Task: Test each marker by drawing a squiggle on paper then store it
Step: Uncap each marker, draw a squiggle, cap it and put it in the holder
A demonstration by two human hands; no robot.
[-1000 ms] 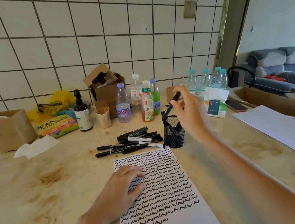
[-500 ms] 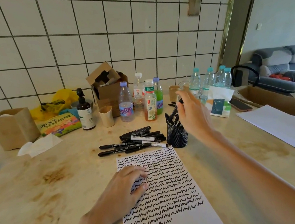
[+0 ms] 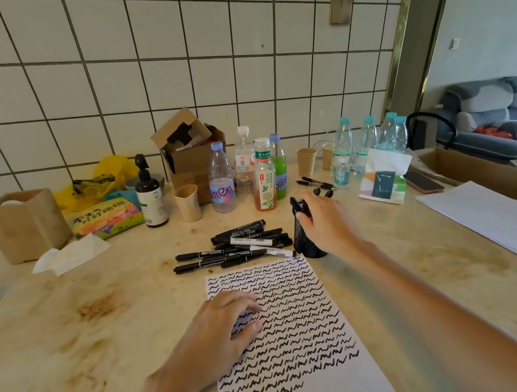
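On the stained table (image 3: 72, 329), head view, one paper (image 3: 299, 336) lying covered in squiggle rows, left hand (image 3: 215, 339) pressing flat on it, fingers relaxed, right hand (image 3: 324, 220) curling round one black mesh cup (image 3: 308, 248) holding several markers, roughly ten loose markers (image 3: 237, 246) lying just left of the cup, eight bottles (image 3: 223, 180) standing behind.

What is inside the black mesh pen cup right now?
Black marker ends stick up out of the black mesh pen cup. The right hand covers its rim, so the count is hidden.
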